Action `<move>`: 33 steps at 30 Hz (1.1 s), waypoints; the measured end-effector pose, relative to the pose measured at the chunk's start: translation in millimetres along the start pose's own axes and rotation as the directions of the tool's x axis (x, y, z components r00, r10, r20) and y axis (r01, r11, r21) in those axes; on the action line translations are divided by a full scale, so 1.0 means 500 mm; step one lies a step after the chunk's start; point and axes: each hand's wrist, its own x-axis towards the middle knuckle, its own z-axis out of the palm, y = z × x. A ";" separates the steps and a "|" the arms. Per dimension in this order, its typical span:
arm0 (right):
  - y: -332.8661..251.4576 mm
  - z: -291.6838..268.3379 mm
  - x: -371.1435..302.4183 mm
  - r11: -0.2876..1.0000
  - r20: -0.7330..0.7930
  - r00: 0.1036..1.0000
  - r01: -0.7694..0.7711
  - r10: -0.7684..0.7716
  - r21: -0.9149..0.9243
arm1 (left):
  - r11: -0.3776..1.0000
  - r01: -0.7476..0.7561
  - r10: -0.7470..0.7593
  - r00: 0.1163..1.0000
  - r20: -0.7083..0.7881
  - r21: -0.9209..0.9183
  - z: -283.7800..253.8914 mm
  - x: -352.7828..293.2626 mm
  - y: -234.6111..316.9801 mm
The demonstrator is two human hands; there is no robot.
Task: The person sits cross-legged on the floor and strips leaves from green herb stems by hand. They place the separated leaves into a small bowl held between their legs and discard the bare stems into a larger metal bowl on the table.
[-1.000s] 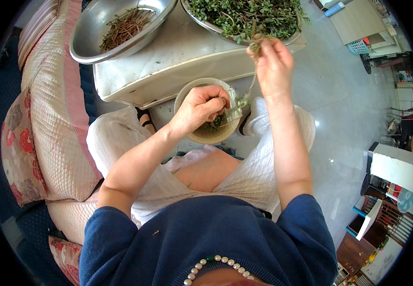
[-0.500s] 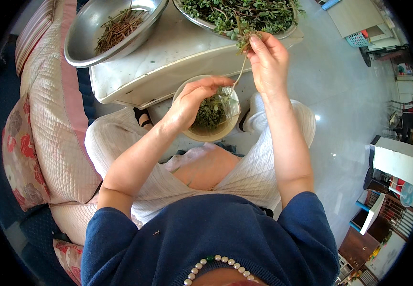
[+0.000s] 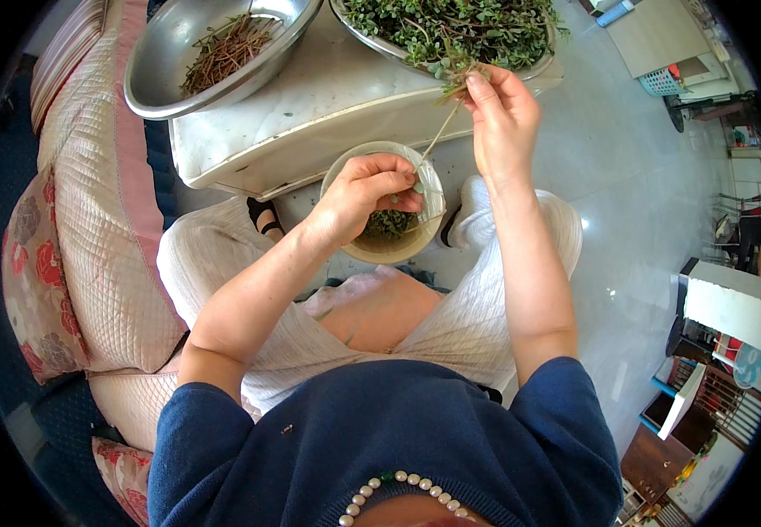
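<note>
My right hand [image 3: 505, 119] is closed, thumb against fingers, on a green leafy sprig [image 3: 444, 130] just in front of a metal basin [image 3: 371, 39] heaped with leafy greens [image 3: 459, 31]. From that grip a thin pale stem slants down to the left. My left hand [image 3: 367, 195] is curled at the stem's lower end, thumb and fingertips pinching its small leaves. Directly below is a cream bucket [image 3: 371, 253] with a clear plastic liner [image 3: 433, 198] and picked green leaves [image 3: 387, 226] inside; my left hand hides part of it.
A steel basin [image 3: 147, 75] holding brown stems [image 3: 227, 57] tilts at the left on a white table [image 3: 257, 123]. A quilted sofa [image 3: 121, 237] with floral cushions [image 3: 42, 272] runs along the left. Shelves and household things line the far right.
My left fingers, stretched out over the bucket before, have curled in and closed on the lower leaves of the sprig. My right hand keeps its grip, almost in the same place.
</note>
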 end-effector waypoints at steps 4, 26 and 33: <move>0.000 0.005 -0.007 0.997 0.002 0.998 0.058 -0.058 -0.058 | 0.991 0.009 -0.010 1.000 -0.004 -0.134 0.001 0.004 0.000; 0.017 0.023 -0.020 0.995 -0.035 0.999 -0.021 0.017 -0.096 | 0.946 -0.323 0.323 0.946 -0.015 0.019 -0.011 0.021 -0.005; 0.021 0.018 -0.027 0.988 0.021 0.999 -0.037 0.040 -0.150 | 0.967 -0.225 0.229 0.973 -0.016 0.121 -0.018 0.018 0.007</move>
